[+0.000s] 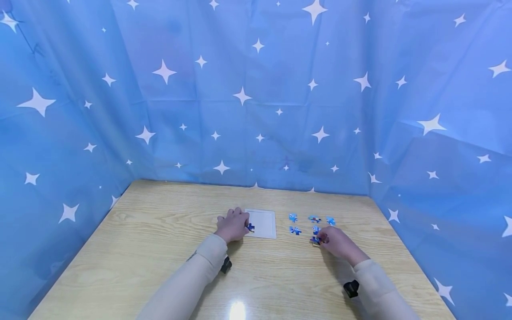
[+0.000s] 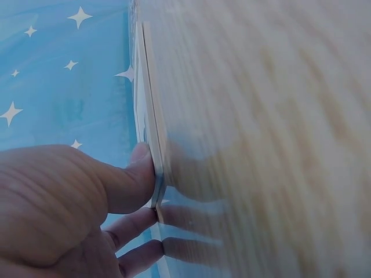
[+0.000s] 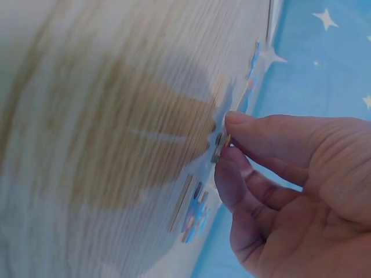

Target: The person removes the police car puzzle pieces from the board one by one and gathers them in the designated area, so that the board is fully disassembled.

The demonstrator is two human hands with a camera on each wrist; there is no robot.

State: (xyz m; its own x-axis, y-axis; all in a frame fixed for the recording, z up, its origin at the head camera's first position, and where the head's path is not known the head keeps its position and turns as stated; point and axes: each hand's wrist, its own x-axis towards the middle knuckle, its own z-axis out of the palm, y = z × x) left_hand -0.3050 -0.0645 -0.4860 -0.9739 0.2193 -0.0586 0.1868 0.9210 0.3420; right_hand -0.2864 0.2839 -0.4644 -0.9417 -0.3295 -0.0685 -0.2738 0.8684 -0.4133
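My left hand [image 1: 233, 226] is at the left edge of a flat white puzzle tray [image 1: 265, 222]. A dark blue jigsaw piece [image 1: 250, 227] shows at its fingertips, over the tray. In the left wrist view the thumb [image 2: 136, 179] lies along the tray's rim [image 2: 152, 116] and hides the piece; two other fingers touch near the rim. Further right, my right hand [image 1: 338, 242] pinches another blue jigsaw piece [image 1: 315, 240] between thumb and fingers, just at the tabletop. That piece [image 3: 222, 147] appears edge-on and partly covered in the right wrist view.
Several loose blue jigsaw pieces lie right of the tray, among them one at the back left [image 1: 293, 218], a front-left piece [image 1: 295, 230] and a back-right piece [image 1: 330, 220]. A star-patterned blue curtain [image 1: 240, 133] stands behind the wooden table [image 1: 160, 231].
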